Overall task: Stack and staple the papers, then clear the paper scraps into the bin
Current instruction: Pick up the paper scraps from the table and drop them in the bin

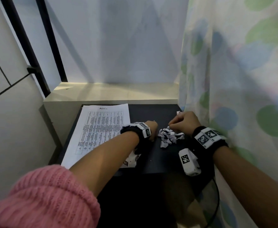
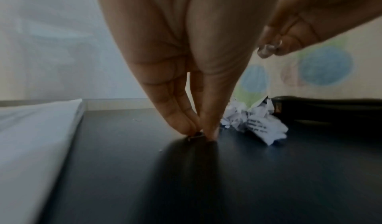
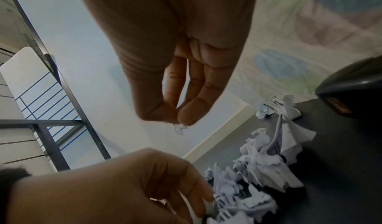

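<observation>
Behind the dark table (image 1: 153, 155) I see a pale wall, and on my right side hangs a curtain (image 1: 243, 79) with blue and green dots. On the left part of the table lies the stack of papers (image 1: 100, 129), printed side up and with edges quite even; if a staple is already in it, I cannot tell from these views. A dark object, which I take for the stapler (image 2: 322, 110), sits at the right edge, just behind the paper scraps (image 1: 169, 136).

My left hand (image 1: 151, 129) points down to the table beside the stack, with thumb and fingertips (image 2: 186, 124) brought together on the surface. They seem to pinch some very small thing, but it is too small to name. My right hand (image 1: 183, 121) hovers just above the scraps, thumb and fingers closed on a tiny thread-like bit, perhaps a fiber of paper.

The crumpled scraps are gathered in one heap between my two hands, and one more piece (image 1: 178, 112) lies apart near the curtain. No bin shows in any view.

I judge the stacking finished and the clearing only beginning: the heap, the far piece and the small crumbs are all left to carry away.
</observation>
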`<move>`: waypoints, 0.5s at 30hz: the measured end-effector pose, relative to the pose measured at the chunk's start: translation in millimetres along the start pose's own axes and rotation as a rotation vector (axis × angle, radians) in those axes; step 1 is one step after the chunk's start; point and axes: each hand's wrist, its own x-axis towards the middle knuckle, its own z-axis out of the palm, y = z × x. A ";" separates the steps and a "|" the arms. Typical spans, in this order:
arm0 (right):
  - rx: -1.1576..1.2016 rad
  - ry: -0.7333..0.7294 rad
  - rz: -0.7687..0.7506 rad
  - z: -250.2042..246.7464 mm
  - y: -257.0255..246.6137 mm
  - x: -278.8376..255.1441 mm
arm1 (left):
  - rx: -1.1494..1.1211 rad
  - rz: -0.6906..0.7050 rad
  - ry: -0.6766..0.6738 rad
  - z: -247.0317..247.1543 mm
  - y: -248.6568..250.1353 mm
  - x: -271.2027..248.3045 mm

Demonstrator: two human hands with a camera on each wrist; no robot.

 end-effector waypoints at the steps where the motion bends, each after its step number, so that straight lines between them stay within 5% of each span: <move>1: -0.005 -0.009 -0.002 0.9 2.2 0.6 | -0.029 0.000 -0.009 0.4 0.6 3.5; 15: 0.081 -0.027 0.032 4.8 19.1 -0.2 | -0.242 0.032 -0.058 -4.0 -10.0 22.0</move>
